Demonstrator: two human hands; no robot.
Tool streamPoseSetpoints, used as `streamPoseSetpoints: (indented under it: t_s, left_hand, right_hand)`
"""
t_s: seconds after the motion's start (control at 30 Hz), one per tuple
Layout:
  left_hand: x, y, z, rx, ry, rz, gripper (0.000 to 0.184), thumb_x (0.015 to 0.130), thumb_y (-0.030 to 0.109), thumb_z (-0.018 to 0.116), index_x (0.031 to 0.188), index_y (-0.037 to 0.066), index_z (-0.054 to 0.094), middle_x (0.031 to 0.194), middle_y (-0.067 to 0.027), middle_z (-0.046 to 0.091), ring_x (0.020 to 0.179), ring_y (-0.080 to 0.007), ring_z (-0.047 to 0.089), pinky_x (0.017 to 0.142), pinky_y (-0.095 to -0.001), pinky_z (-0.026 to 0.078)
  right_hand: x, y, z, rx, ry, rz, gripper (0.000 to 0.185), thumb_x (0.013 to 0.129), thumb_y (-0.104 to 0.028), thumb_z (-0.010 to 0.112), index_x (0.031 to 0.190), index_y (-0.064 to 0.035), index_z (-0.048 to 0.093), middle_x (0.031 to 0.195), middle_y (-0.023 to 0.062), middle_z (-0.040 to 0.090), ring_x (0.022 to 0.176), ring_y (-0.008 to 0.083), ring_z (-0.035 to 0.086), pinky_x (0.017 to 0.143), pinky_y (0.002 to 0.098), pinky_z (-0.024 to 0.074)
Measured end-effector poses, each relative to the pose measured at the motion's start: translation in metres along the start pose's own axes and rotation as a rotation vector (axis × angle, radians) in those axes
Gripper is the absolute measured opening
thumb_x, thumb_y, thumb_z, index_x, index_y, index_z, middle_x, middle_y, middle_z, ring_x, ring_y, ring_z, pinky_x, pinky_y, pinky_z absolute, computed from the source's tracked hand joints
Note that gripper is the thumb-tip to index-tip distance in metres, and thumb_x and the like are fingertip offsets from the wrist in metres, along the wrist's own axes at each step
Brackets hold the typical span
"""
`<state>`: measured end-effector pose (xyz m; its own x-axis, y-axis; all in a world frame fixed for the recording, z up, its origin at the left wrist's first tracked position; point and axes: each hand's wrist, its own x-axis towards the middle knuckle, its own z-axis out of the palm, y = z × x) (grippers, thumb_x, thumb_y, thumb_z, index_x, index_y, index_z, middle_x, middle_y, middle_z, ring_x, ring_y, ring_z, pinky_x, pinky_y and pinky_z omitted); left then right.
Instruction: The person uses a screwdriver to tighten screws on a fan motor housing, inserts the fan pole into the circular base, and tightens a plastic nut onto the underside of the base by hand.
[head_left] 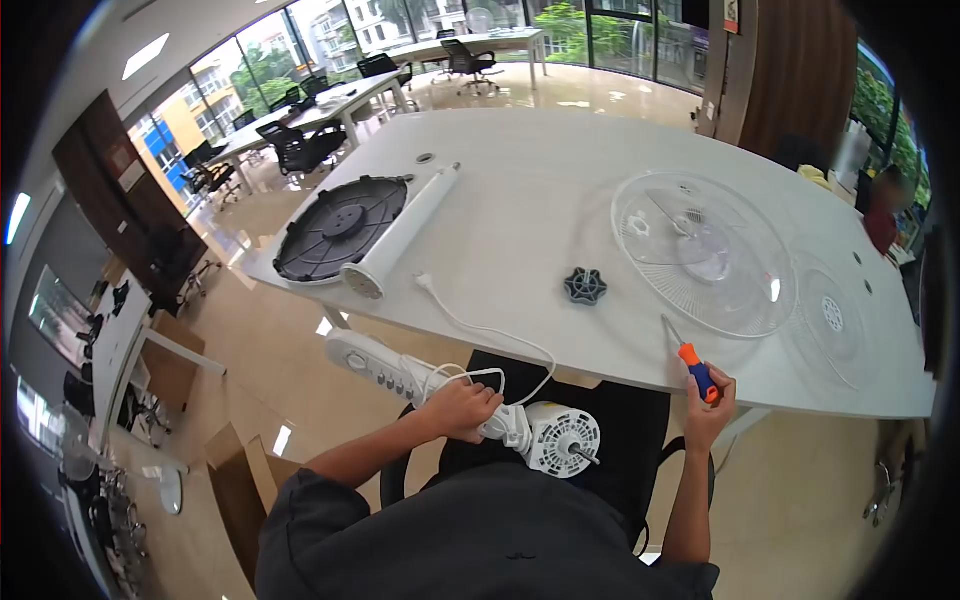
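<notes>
My left hand (462, 408) is wrapped round the neck of a white fan body, which lies across my lap. Its control panel (372, 362) with buttons points up and left, while the round motor housing (564, 441) with a metal shaft faces right. The white power cord (490, 325) runs from it up onto the table to a plug (425, 281). In my right hand (712, 405) is a screwdriver (692, 362) with an orange and blue handle, its tip up at the table's front edge. A dark lobed knob (585, 286) lies on the table nearby.
The white table (510, 200) also bears a round black base (340, 225), a white tube (405, 230), a fan guard with clear blades (700, 250) and a second guard (832, 315). A cardboard box (245, 490) stands on the floor at left. Another person (884, 210) is at far right.
</notes>
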<state>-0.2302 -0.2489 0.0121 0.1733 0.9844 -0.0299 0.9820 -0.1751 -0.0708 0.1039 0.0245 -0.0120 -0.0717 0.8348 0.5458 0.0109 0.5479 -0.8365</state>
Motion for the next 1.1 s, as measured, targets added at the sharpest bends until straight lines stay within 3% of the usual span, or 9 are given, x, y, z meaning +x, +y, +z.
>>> streamPoseSetpoints:
  t_s: [0.23, 0.27, 0.43, 0.47, 0.53, 0.7, 0.87, 1.1]
  left_hand:
    - [-0.029, -0.011, -0.122, 0.348, 0.041, 0.007, 0.055, 0.064, 0.04, 0.084, 0.103, 0.005, 0.067, 0.087, -0.0066, 0.068, 0.082, -0.024, 0.071, 0.075, -0.038, 0.056]
    - [-0.032, -0.013, -0.144, 0.351, 0.038, 0.006, 0.058, 0.065, 0.036, 0.083, 0.108, 0.002, 0.064, 0.088, -0.0092, 0.069, 0.084, -0.0264, 0.071, 0.076, -0.0421, 0.057]
    - [-0.03, -0.032, -0.226, 0.464, 0.191, -0.081, 0.059, 0.055, 0.034, 0.082, 0.104, 0.005, 0.065, 0.085, -0.0085, 0.068, 0.078, -0.026, 0.07, 0.072, -0.0375, 0.056]
    - [-0.027, -0.038, -0.229, 0.473, 0.191, -0.067, 0.059, 0.055, 0.034, 0.082, 0.104, 0.005, 0.065, 0.085, -0.0085, 0.068, 0.078, -0.026, 0.07, 0.072, -0.0375, 0.056]
    - [-0.015, -0.057, -0.227, 0.44, 0.258, -0.238, 0.067, 0.047, 0.038, 0.088, 0.104, 0.009, 0.068, 0.083, -0.009, 0.069, 0.074, -0.0277, 0.07, 0.069, -0.0396, 0.055]
    - [0.03, -0.104, -0.196, 0.394, 0.34, -0.382, 0.061, 0.046, 0.04, 0.086, 0.093, 0.006, 0.068, 0.079, -0.0122, 0.07, 0.07, -0.0305, 0.07, 0.064, -0.0412, 0.056]
    - [0.085, -0.155, -0.17, 0.378, 0.243, -0.624, 0.06, 0.046, 0.044, 0.089, 0.086, 0.003, 0.072, 0.081, -0.0144, 0.072, 0.074, -0.0311, 0.072, 0.07, -0.0391, 0.058]
    - [0.153, -0.217, -0.155, 0.384, 0.223, -0.76, 0.062, 0.048, 0.045, 0.094, 0.09, 0.004, 0.073, 0.086, -0.0133, 0.074, 0.081, -0.0292, 0.075, 0.073, -0.0371, 0.06]
  right_hand:
    - [0.004, 0.0, -0.004, -0.143, -0.052, -0.011, 0.024, 0.087, 0.0, 0.075, 0.104, 0.0006, 0.058, 0.119, 0.017, 0.067, 0.107, 0.0233, 0.065, 0.096, 0.0349, 0.0503]
    - [0.004, 0.001, -0.005, -0.142, -0.057, -0.015, 0.024, 0.087, 0.0, 0.075, 0.104, 0.0004, 0.059, 0.12, 0.0167, 0.067, 0.106, 0.0225, 0.065, 0.096, 0.035, 0.0501]
    - [0.001, 0.001, -0.006, -0.119, -0.062, -0.035, 0.024, 0.086, -0.001, 0.076, 0.104, 0.0014, 0.06, 0.118, 0.0182, 0.068, 0.106, 0.0263, 0.066, 0.095, 0.0364, 0.051]
    - [0.001, 0.001, -0.007, -0.114, -0.068, -0.037, 0.024, 0.086, -0.001, 0.076, 0.104, 0.002, 0.06, 0.117, 0.0191, 0.068, 0.107, 0.0286, 0.067, 0.095, 0.0372, 0.0514]
    - [0.001, 0.001, -0.008, -0.108, -0.053, -0.051, 0.025, 0.085, -0.001, 0.076, 0.104, 0.0024, 0.061, 0.116, 0.0198, 0.068, 0.106, 0.0297, 0.068, 0.095, 0.0377, 0.0517]
    - [0.0, 0.005, -0.01, -0.068, -0.034, -0.109, 0.027, 0.083, -0.002, 0.078, 0.104, 0.0022, 0.061, 0.115, 0.0209, 0.07, 0.104, 0.0319, 0.069, 0.092, 0.0389, 0.0531]
    - [-0.002, 0.009, -0.006, -0.116, 0.004, -0.14, 0.029, 0.082, -0.002, 0.079, 0.103, 0.0016, 0.059, 0.114, 0.0216, 0.069, 0.103, 0.0342, 0.07, 0.089, 0.0391, 0.0551]
    - [-0.001, 0.008, -0.001, -0.165, 0.018, -0.141, 0.029, 0.081, -0.001, 0.08, 0.101, 0.0015, 0.058, 0.113, 0.0215, 0.069, 0.102, 0.0335, 0.07, 0.09, 0.0396, 0.0541]
